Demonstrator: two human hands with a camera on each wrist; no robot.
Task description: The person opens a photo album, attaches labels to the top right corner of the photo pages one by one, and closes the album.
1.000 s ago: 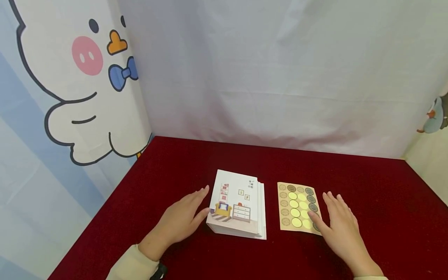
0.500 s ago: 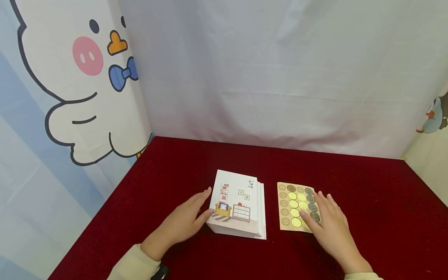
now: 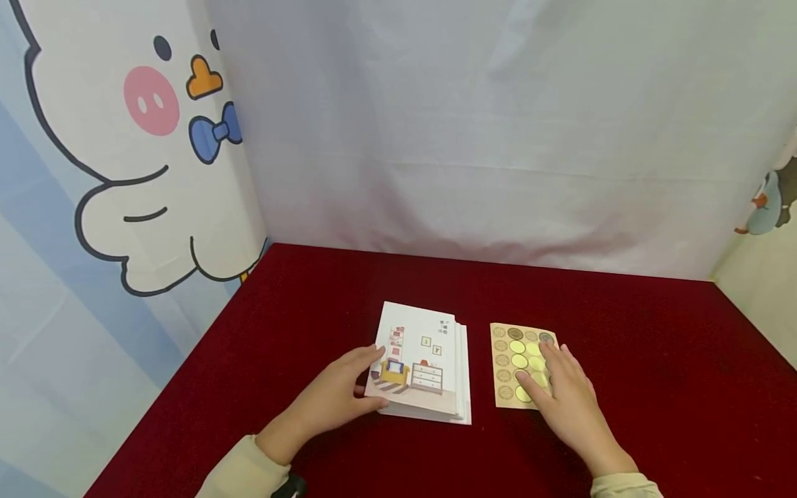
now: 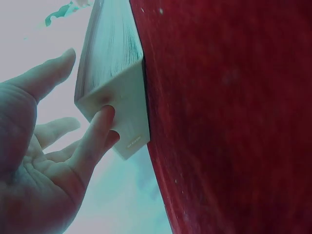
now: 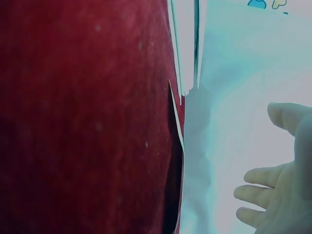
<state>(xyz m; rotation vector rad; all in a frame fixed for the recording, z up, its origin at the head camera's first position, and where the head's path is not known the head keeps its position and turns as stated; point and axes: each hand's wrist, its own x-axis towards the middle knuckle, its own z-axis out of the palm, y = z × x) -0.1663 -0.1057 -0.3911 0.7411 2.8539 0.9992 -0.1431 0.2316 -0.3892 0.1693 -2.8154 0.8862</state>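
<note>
A thick white book [image 3: 414,346] with a cartoon armchair and dresser on its cover lies on the red cloth. My left hand [image 3: 330,398] is at its left side; in the left wrist view, fingertips touch the spine [image 4: 129,124] while the thumb stays apart from it. Right of the book lies a tan sheet of round stickers [image 3: 506,366], some yellow, some dark. Over the sheet's right part is my right hand [image 3: 569,408], fingers loosely extended and holding nothing. It hides several stickers. The right wrist view shows the sheet edge-on [image 5: 178,131], slightly bent, apart from the fingers.
A dark red cloth [image 3: 654,360] covers the table. Behind it hangs a pale curtain [image 3: 498,138], and a cartoon-printed curtain [image 3: 156,228] borders the left side. A dark band [image 3: 289,486] is on the left wrist.
My right hand has moved left, farther over the sticker sheet. The left hand has shifted slightly right, closer against the book. Book and sheet lie as before.
</note>
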